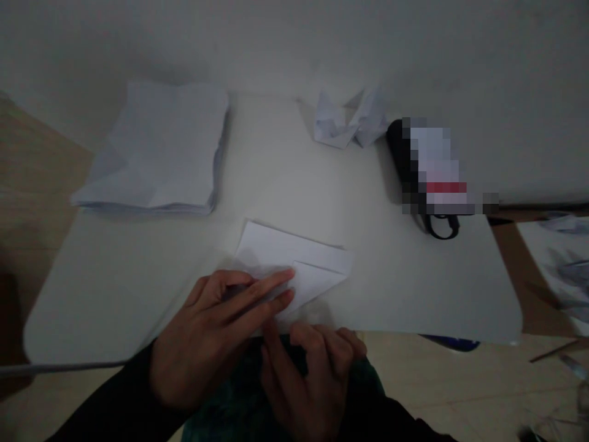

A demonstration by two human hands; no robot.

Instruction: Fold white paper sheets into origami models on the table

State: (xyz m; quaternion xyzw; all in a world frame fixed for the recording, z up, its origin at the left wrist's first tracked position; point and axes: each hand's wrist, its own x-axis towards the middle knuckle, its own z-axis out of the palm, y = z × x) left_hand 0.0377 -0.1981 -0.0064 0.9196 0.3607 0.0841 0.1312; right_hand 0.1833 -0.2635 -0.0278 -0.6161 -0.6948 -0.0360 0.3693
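A folded sheet of white paper [317, 282] lies near the front edge of the white table, one flap turned over into a slanting point on its right side. Across its left part rests my left hand [221, 325], open, with fingers stretched out flat and two fingertips pressing beside the flap. My right hand [315, 368] is just below, at the table's front edge. Its fingers are curled, and one finger reaches up under my left hand to the paper's near edge. Whether it pinches the paper there is hidden.
A thick stack of white paper [161, 147] sits at the back left of the table [285, 178]. Folded white paper shapes [352, 120] stand at the back. A black object with a strap loop [400, 150], partly blurred out, is at the right. More papers [561, 270] lie beyond the right edge.
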